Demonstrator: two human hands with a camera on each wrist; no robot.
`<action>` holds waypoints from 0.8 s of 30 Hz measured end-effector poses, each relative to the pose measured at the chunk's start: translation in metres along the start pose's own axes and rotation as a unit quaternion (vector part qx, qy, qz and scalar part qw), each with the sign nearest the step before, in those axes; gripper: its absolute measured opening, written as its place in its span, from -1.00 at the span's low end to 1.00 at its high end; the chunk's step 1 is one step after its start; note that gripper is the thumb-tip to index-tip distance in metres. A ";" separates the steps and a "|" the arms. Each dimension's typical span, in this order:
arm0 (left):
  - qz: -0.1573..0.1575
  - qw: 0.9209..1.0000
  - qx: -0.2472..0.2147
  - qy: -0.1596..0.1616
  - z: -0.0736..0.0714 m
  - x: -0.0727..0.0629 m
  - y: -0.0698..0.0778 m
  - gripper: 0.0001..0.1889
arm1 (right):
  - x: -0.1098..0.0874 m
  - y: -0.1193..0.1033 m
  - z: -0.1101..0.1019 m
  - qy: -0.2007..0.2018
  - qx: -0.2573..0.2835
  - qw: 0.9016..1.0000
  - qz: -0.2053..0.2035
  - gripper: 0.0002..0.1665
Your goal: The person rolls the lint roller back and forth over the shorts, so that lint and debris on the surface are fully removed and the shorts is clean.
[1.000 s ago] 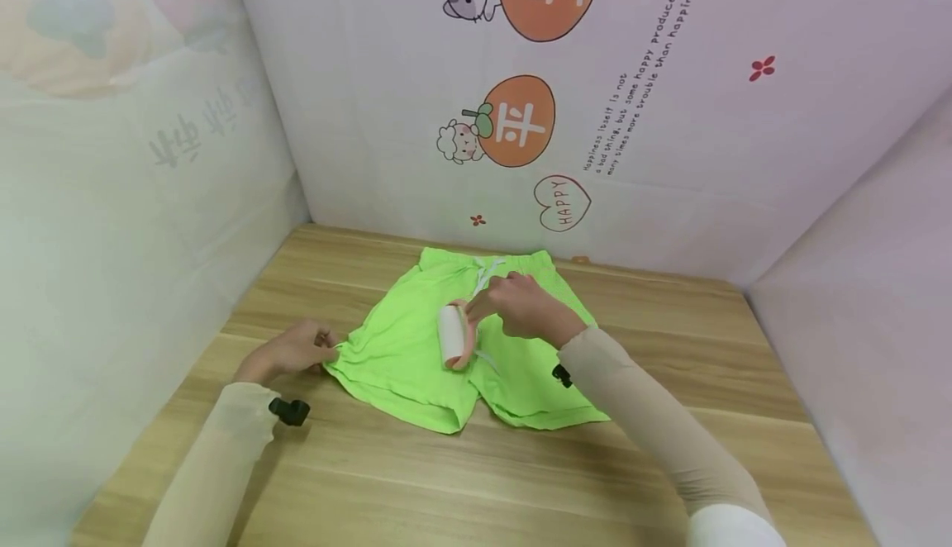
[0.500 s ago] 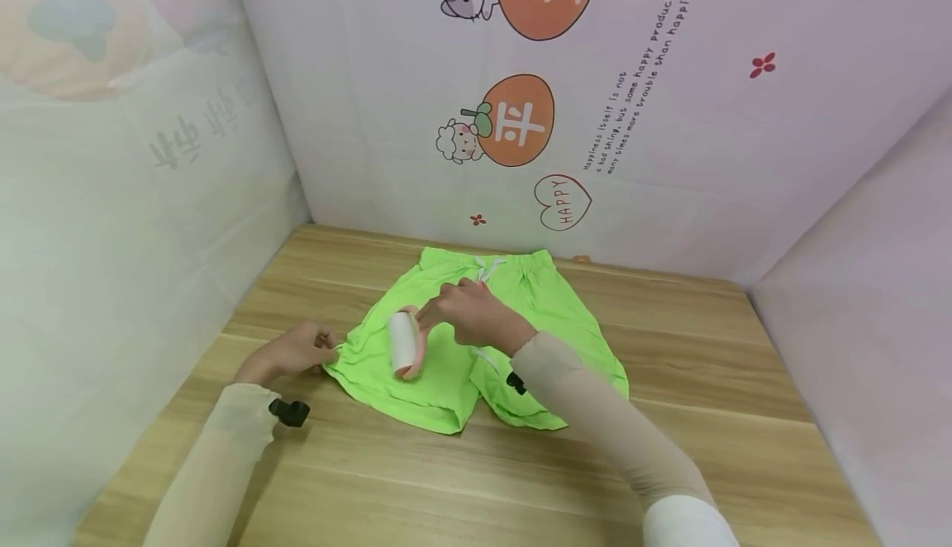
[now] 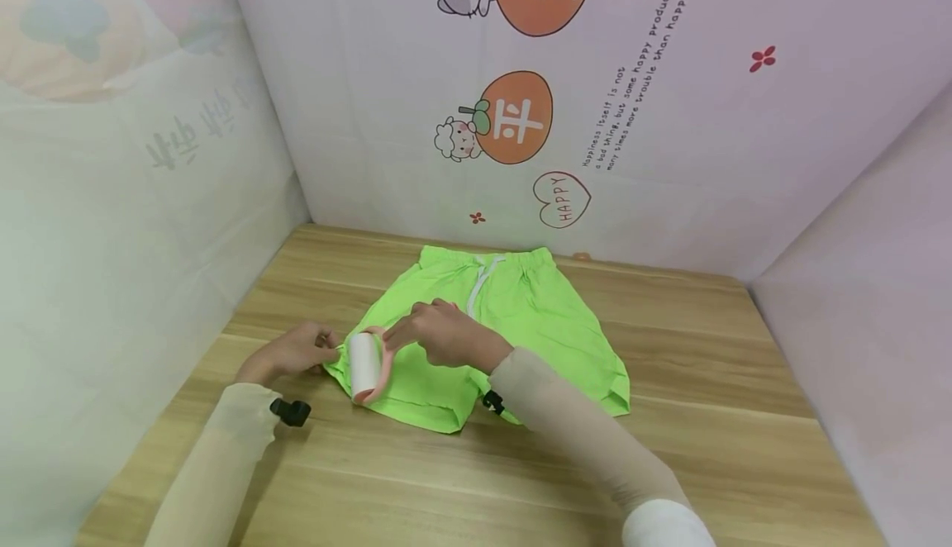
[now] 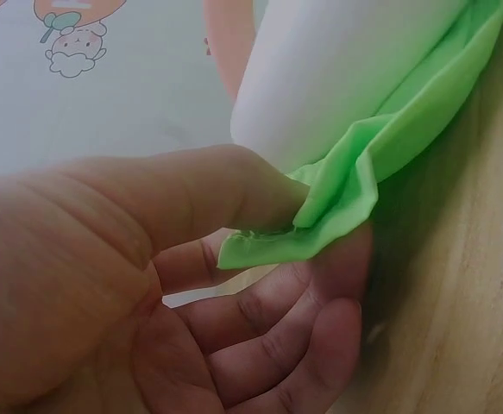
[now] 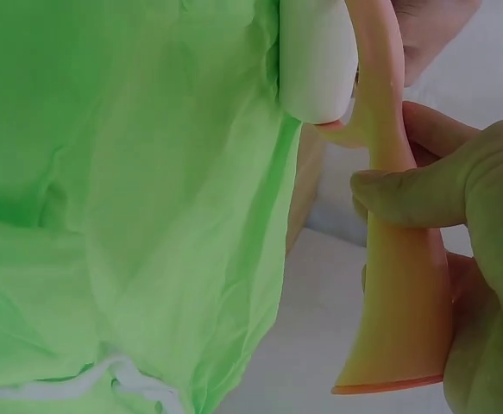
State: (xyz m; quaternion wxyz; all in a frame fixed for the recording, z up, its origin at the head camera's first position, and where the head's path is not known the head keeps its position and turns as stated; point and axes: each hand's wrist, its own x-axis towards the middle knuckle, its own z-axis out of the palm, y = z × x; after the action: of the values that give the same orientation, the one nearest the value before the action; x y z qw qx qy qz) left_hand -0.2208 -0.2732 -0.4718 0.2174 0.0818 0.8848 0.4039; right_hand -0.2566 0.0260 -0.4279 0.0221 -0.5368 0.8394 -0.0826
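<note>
Neon-green shorts [image 3: 535,316] with a white drawstring [image 3: 483,281] lie spread on the wooden table. My left hand [image 3: 299,349] pinches the hem corner of the left-side leg; in the left wrist view the thumb [image 4: 225,185] presses the folded green cloth [image 4: 342,194] against the fingers. My right hand [image 3: 449,334] grips the pink handle [image 5: 406,285] of a lint roller [image 3: 364,365]. Its white cylinder [image 5: 317,60] rests on the shorts right beside the left hand, over that leg's outer edge. The right forearm hides part of the other leg.
The wooden table [image 3: 416,489] runs in front of the shorts and to both sides. White printed sheets form a back wall [image 3: 669,200] and side walls close around it. A black wrist camera mount [image 3: 290,411] sits on the left sleeve.
The right hand has moved the lint roller leftward across the shorts, from near the middle to the left leg's outer edge. The left hand has stayed at the hem corner.
</note>
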 end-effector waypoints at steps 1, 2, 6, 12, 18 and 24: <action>0.000 1.000 0.001 0.000 0.000 0.001 0.000 -0.87 | -0.002 0.001 0.001 0.005 0.011 1.000 -0.007 -0.16; -0.001 1.000 0.001 0.001 0.000 0.001 0.000 -0.87 | -0.005 0.003 0.001 0.012 0.020 1.000 -0.014 -0.17; -0.007 1.000 0.000 0.003 0.000 0.002 0.000 -0.85 | -0.020 0.013 0.001 0.052 0.052 0.996 -0.040 -0.23; -0.007 1.000 0.001 0.005 0.000 0.002 0.000 -0.84 | -0.058 0.031 -0.005 0.096 0.077 0.992 -0.024 -0.31; -0.014 1.000 -0.001 0.008 0.000 0.001 0.000 -0.84 | -0.105 0.053 -0.010 0.143 0.058 0.988 0.025 -0.30; -0.021 1.000 -0.010 0.009 0.000 0.001 -0.003 -0.82 | -0.158 0.073 -0.021 0.198 0.028 0.976 0.085 -0.37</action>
State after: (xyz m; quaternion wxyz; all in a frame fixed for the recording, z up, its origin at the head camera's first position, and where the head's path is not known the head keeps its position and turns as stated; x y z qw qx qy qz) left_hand -0.2215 -0.2746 -0.4744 0.2182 0.0574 0.8844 0.4085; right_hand -0.2579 0.2015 -0.4275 -0.1222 -0.4356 0.8671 -0.2084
